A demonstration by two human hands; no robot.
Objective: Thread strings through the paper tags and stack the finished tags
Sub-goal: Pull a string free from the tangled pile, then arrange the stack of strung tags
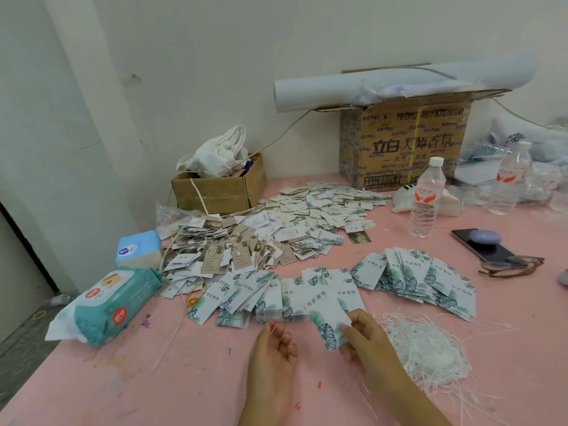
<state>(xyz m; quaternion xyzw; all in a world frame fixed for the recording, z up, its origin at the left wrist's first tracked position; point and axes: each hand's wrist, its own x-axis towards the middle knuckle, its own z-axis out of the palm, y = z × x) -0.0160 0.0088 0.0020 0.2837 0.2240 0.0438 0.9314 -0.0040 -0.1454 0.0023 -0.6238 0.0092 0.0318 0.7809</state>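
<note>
My right hand (364, 335) pinches a white paper tag with a green leaf print (326, 325) by its right edge, just above the pink table. My left hand (275, 342) pinches the end of a thin white string (273, 329) a short way left of the tag. A tangled pile of white strings (430, 348) lies to the right of my right hand. Rows of leaf-print tags (415, 278) fan across the table beyond my hands. A heap of tags with strings (221, 250) lies further back on the left.
A wet-wipes pack (107, 305) and a blue tissue box (138, 249) sit at the left edge. Two cardboard boxes (408, 146) stand against the wall. A water bottle (427, 198), a phone (482, 244) and glasses (511, 264) lie to the right.
</note>
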